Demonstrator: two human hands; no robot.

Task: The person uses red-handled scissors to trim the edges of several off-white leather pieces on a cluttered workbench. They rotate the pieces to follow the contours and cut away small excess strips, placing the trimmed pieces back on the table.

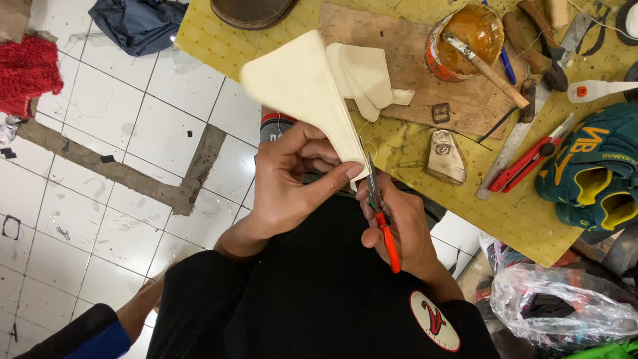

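A cream-coloured leather piece [302, 90] is held up above the lap, clear of the yellow pegboard mat [531, 219], so that its lower edge can be reached from beneath. It is pinched by the left hand [292, 183], whose thumb is pressed along the folded edge while the other fingers are curled behind it; the grip is placed close to the tip, apparently so that the material is kept taut just where the blades meet it. A small pair of snips with an orange handle [384, 226] is gripped in the right hand [399, 229], the fingers closed round the handle and the blades pointed up at the leather's lower corner, touching it or very nearly so (whether the blades are parted cannot be made out).

More cream cut pieces [365, 80] are laid on a wooden board [425, 73], near at hand. An open tin of amber glue [465, 40] with a brush resting in it is set on the same board, and a red utility knife [528, 163] and a metal ruler [515, 146] are left side by side on the mat.
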